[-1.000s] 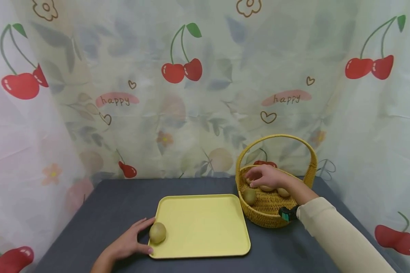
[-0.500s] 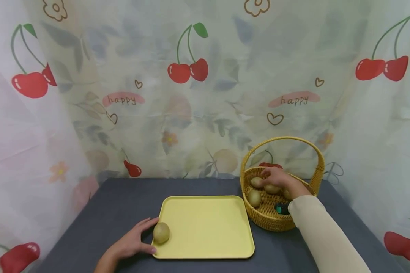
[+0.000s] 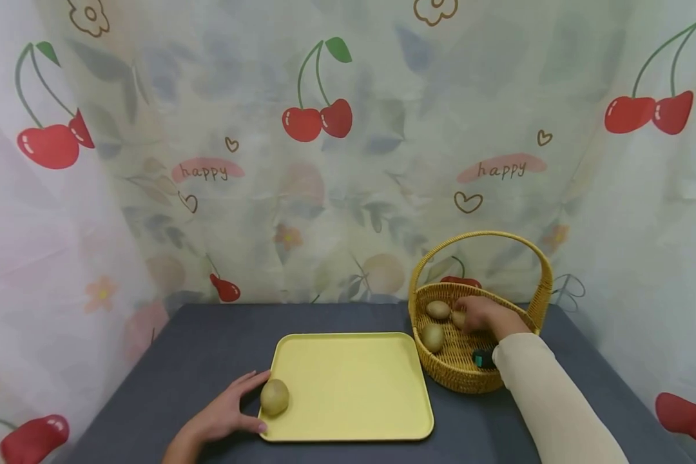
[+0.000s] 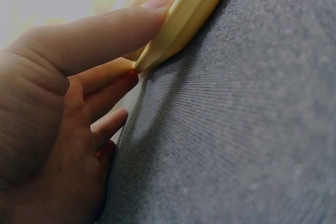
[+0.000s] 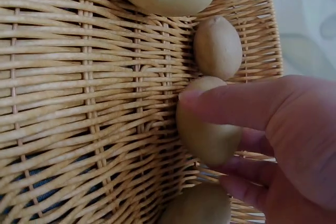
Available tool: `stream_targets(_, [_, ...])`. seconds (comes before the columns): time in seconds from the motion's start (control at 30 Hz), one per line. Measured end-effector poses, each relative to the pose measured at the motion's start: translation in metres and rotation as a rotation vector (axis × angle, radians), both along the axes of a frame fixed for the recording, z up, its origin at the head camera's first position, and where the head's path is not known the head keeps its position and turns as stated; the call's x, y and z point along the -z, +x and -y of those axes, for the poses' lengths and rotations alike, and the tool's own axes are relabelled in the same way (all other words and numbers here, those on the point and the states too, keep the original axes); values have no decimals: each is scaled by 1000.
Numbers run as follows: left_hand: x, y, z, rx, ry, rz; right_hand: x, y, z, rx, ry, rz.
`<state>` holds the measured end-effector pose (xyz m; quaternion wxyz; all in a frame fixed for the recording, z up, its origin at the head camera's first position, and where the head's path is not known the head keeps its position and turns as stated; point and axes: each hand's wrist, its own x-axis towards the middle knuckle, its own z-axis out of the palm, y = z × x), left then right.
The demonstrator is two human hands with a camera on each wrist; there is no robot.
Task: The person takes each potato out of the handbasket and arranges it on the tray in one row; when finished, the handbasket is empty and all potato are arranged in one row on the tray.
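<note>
Reaching into the wicker basket [image 3: 454, 381], my right hand [image 3: 484, 316] grips a potato [image 5: 207, 140]. In the right wrist view its thumb lies over the top and the fingers curl behind. Two more potatoes show to the left of that hand in the head view, one at the back wall [image 3: 438, 310] and one nearer the front [image 3: 433, 337]. My left hand [image 3: 226, 409] touches the left edge of the yellow tray [image 3: 354, 386] with thumb and fingers spread. Between them, just inside the tray's rim, sits a single potato [image 3: 274, 397].
A tall arched handle [image 3: 480, 234] rises over the basket, which stands close against the tray's right side. Another potato [image 5: 197, 208] lies beside the gripped one. A dark cloth [image 3: 226, 341] covers the table, and a cherry-print curtain [image 3: 348, 193] hangs behind it.
My right hand has come down from above the back-left potato, shifted right and closed its fingers on the neighbouring potato. The left hand keeps its place on the tray; the head view swings slightly.
</note>
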<state>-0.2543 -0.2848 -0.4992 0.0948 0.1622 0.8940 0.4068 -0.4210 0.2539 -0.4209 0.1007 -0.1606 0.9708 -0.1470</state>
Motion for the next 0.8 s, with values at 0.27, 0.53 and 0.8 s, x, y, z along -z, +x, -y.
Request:
stream_targets(0.27, [4,0,0,6,4,6,8,2,3,56,-87,92])
stream_targets(0.53, [7,1,1,12,-4,-15,0,11,10,3,-173,144])
stream_targets(0.8, [8,0,2,16,9,-13,-16,24,13,-83,-262,-14])
